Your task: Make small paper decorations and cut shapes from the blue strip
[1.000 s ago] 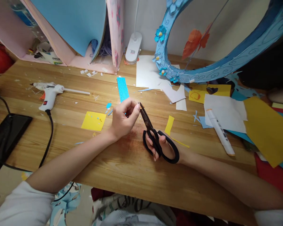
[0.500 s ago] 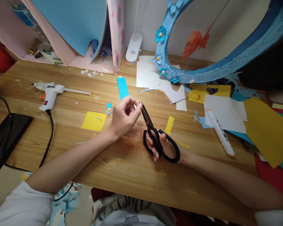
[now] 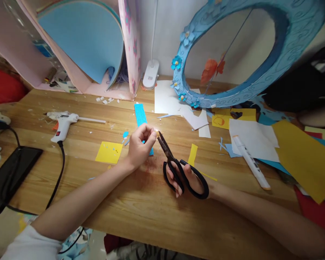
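In the head view, the person's left hand [image 3: 141, 146] has thumb and forefinger pressed together on a tiny yellowish piece [image 3: 157, 133], which sits above the wooden desk [image 3: 141, 216] right by the tips of the black-handled scissors [image 3: 168, 154]; whether the blades touch it cannot be told. The right hand [image 3: 194, 177] holds the scissors, fingers and thumb through the loops, the blades slightly parted. A blue paper strip [image 3: 140, 114] lies partly behind the left hand, and a yellow paper strip [image 3: 193, 153] lies near the scissors. The piece looks like paper: probably almost weightless, easily creased or dropped, best pinched lightly at its very edge. The scissors should feel stiff and fairly heavy, best held by the loops, well back from the points
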Demonstrator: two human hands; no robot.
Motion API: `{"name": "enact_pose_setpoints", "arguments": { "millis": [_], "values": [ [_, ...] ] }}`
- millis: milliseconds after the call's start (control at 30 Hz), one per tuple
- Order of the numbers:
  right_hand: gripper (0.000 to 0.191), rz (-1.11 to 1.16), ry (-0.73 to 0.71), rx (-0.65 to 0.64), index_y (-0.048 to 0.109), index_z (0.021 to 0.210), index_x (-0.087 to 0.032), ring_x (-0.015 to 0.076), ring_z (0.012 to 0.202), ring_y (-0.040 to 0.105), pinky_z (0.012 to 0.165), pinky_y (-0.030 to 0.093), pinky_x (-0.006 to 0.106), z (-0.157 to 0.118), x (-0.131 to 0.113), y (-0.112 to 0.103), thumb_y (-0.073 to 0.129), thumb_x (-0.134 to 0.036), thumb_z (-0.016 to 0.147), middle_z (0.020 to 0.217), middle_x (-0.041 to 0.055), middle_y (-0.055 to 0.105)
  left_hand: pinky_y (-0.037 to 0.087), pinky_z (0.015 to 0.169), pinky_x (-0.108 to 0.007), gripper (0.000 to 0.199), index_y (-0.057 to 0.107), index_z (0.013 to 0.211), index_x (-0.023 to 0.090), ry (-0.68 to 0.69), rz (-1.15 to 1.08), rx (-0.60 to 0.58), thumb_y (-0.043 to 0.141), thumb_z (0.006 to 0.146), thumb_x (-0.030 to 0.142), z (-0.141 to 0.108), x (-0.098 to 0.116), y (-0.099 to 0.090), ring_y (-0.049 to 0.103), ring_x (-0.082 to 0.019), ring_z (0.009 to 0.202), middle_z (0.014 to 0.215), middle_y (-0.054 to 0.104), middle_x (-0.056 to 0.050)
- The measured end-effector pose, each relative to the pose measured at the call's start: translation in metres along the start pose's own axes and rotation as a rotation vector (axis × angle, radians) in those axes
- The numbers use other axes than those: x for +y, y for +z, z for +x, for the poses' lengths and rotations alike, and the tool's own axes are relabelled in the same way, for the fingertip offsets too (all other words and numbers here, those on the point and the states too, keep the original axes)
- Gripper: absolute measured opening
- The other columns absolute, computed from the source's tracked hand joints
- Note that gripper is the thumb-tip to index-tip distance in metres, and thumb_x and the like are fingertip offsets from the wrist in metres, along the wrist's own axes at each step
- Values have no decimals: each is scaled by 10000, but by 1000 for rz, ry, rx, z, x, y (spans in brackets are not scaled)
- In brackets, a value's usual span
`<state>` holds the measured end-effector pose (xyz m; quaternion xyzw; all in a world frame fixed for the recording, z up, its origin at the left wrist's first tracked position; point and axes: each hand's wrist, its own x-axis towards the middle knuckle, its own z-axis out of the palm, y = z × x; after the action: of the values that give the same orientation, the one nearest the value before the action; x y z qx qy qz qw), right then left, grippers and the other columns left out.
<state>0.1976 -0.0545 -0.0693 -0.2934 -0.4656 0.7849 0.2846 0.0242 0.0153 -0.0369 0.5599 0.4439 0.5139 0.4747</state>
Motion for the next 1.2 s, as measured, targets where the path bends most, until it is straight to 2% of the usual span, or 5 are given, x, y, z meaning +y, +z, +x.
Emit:
{"name": "enact_pose_setpoints", "arguments": {
  "millis": [167, 367, 667, 967, 1200],
  "values": [
    [669, 92, 17, 9, 478, 768, -167, 62, 360, 466, 387, 481, 188, 3, 9, -2, 392, -826, 690, 546, -47, 498, 350, 495, -198, 177, 456, 685, 189, -43, -162, 70, 538, 812, 280, 10, 0, -8, 427, -76, 499, 560, 438, 59],
    [586, 296, -31, 94, 451, 688, -175, 73, 289, 443, 320, 450, 200, 20, 1, -1, 441, -760, 732, 450, -49, 505, 514, 687, -284, 189, 451, 713, 185, -137, -279, -20, 556, 799, 316, 14, 5, -11, 656, -175, 847, 877, 629, -15],
    [364, 75, -352, 685, 512, 716, -164, 94, 414, 563, 425, 478, 210, 33, -28, -16, 691, -481, 706, 581, -18, 611, 464, 584, -275, 189, 425, 666, 194, -86, 16, -344, 542, 789, 277, -2, 5, -4, 613, -152, 638, 753, 609, -26],
    [391, 60, -261, 604, 509, 749, -174, 97, 450, 594, 445, 530, 232, 32, -30, -16, 795, -385, 587, 693, -10, 660, 426, 605, -267, 127, 430, 642, 200, 172, 231, -466, 491, 731, 134, -5, 4, -4, 545, -146, 634, 674, 577, -12],
    [384, 3, -250, 563, 494, 726, -184, 87, 440, 582, 458, 528, 233, 33, -31, -18, 803, -342, 562, 702, -12, 667, 396, 557, -259, 136, 416, 614, 201, 161, 248, -537, 505, 711, 167, -5, 8, -5, 508, -134, 560, 602, 564, -1]
  ]
}}
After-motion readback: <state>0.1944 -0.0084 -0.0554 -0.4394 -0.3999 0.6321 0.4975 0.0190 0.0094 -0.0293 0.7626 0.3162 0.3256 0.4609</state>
